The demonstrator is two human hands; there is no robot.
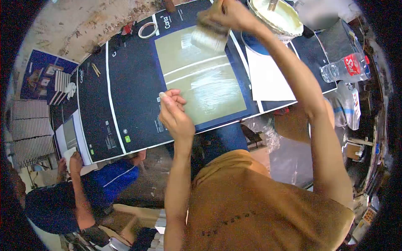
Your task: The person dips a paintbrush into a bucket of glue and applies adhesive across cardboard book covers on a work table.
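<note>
My right hand (232, 16) is closed around a wide flat brush (211, 38), blurred by motion. Its pale bristles hang over the upper part of a grey-green board panel (173, 48) edged in dark blue. White wet-looking streaks (213, 90) lie across the panel, and two pale strips cross its middle. At the panel's lower left edge is my left hand (178, 117), fingers loosely bent and apart, with nothing visible in it. Beside my right forearm stands a tub (293, 29) of cream-white paste, with another brush (272, 5) in it.
White sheets (270, 81) lie right of the panel on the black table (134, 83). A tape roll (148, 30) sits behind, a plastic bottle (347, 67) at right. A co-worker (63, 205) handles a sheet at left, near stacked grey-white items (31, 125).
</note>
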